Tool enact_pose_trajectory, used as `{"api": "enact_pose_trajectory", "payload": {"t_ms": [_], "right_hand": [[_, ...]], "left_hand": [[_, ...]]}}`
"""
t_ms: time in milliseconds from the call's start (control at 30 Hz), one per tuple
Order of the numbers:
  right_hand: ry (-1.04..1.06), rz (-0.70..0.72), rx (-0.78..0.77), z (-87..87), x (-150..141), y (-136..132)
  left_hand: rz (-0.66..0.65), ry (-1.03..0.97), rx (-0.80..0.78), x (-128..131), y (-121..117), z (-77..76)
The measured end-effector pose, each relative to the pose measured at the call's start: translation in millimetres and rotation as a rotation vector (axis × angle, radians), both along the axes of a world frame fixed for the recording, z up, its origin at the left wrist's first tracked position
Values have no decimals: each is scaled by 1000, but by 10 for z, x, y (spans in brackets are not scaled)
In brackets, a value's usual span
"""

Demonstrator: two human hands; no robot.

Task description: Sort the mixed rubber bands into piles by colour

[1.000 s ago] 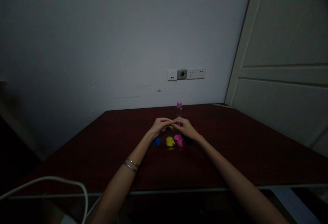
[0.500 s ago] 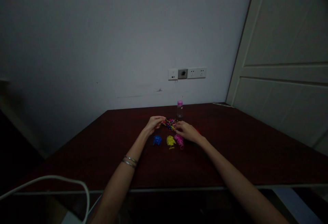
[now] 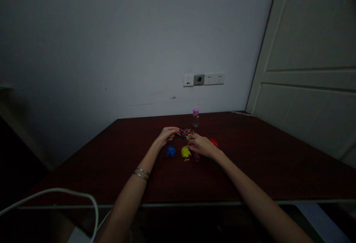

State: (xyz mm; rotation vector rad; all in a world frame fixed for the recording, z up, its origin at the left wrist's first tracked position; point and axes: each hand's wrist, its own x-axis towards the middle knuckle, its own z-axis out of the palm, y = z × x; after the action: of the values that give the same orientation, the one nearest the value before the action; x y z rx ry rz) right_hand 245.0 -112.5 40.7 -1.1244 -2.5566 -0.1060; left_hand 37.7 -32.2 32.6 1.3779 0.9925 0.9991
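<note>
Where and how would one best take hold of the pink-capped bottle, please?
Probably by the body of the bottle, below its pink cap, with the right hand coming from the right: the bottle stands upright, and the multicoloured pile lies in front of it, slightly to the left.

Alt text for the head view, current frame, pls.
A person's left hand is at the edge of a mixed-color pile of small band-like pieces, the right hand over a pink pile. Blue pile, yellow pile and partly hidden red pile lie nearby on a dark red table; a clear pink-capped bottle stands behind.
</note>
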Motion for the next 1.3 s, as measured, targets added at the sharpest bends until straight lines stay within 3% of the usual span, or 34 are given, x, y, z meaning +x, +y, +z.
{"api": "enact_pose_trajectory", "payload": {"t_ms": [300,433,600,700,900,1300], "right_hand": [[86,2,-16,-38,45,53],[180,-37,12,-11,192,117],[271,-112,50,21,453,232],[301,-135,69,25,548,288],[300,-139,72,56,522,256],[260,-134,41,55,467,195]], "left_hand": [[12,2,-1,-21,42,-39],[100,26,29,-50,69,-65],[302,297,147,-96,147,-137],[359,490,233,-118,226,-211],[338,729,311,-111,371,-272],[334,808,258,18,659,-312]]}}
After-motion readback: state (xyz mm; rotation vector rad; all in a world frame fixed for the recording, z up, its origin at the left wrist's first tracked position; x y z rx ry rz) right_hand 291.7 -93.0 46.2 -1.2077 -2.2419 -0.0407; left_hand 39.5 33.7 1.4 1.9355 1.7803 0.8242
